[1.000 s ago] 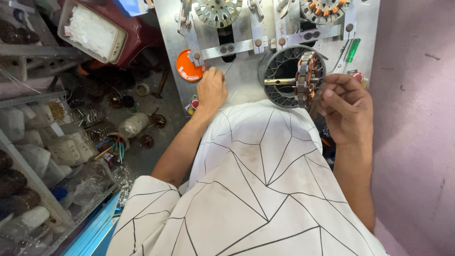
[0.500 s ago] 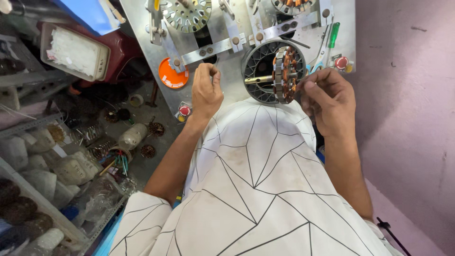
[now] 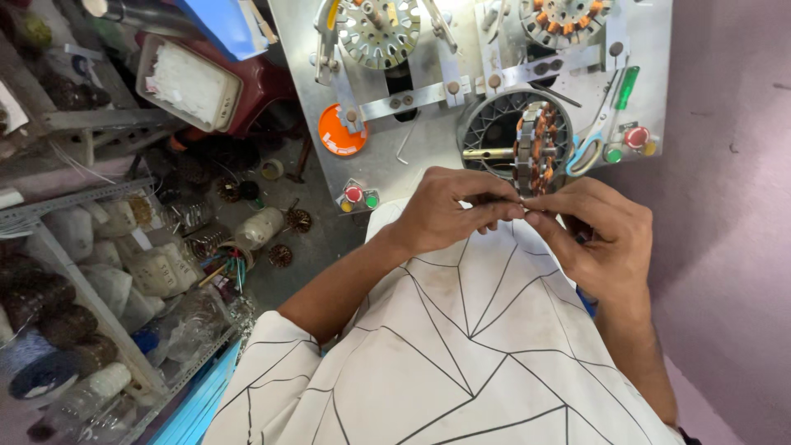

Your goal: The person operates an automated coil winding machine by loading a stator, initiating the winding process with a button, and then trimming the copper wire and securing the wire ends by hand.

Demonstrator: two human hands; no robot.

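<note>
Winding bench, seen from above. Left hand (image 3: 445, 210) and right hand (image 3: 597, 239): fingertips pinched together and meeting just below the wound stator (image 3: 535, 148), which sits on the spindle (image 3: 486, 153) inside the round dark guard (image 3: 494, 124) of the metal panel (image 3: 412, 140). What the fingers pinch is too fine to make out; it is probably a wire end coming off the stator, and neither hand is open. Risks, as judged: a thin wire pulled at an angle could snap or slip from the pinch; fingers held this near the coils could scrape the winding or catch if the spindle turned; the loose shirt (image 3: 445, 346) lies near the red button (image 3: 353, 194) and green button (image 3: 372, 200) at the panel's lower edge and could brush them. Count: hands, two, both the wearer's; stators in view, three, namely the one on the spindle, a bare one (image 3: 379, 31) at upper left, and a copper-wound one (image 3: 564, 16) at upper right; orange disc (image 3: 339, 132), one; scissors (image 3: 587, 152), one pair; green-handled tool (image 3: 626, 86), one; second button cluster (image 3: 630, 144) at right, red and green with a yellow one just beside; white tray (image 3: 185, 82), one. Shelf (image 3: 82, 272) at left holds many wire spools, too crowded to count.
</note>
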